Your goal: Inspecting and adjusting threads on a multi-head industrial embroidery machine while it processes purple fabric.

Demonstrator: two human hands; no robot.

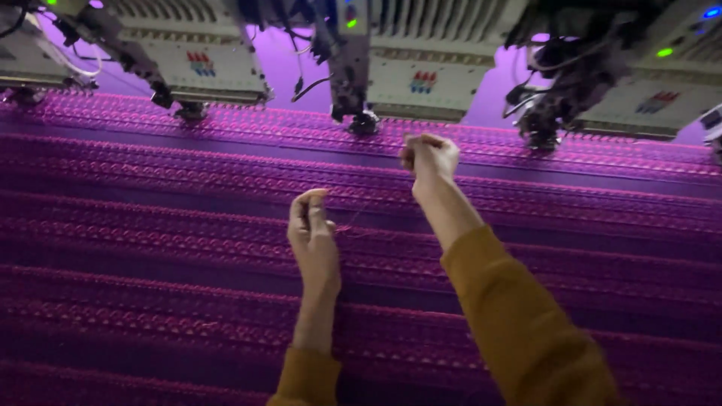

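Mustard-yellow sleeves reach up from the bottom edge over the purple embroidered fabric, which lies stretched in patterned bands across the whole view; the left hand hovers above the fabric's middle, fingers curled together, pinched at the tips on a thin thread; the right hand is raised higher over the fabric, near its far edge, fingers bunched shut as if nipping the same thread, though that end is too fine to make out; a row of embroidery machine heads stands along the fabric's far edge, one needle assembly just beyond the right hand.
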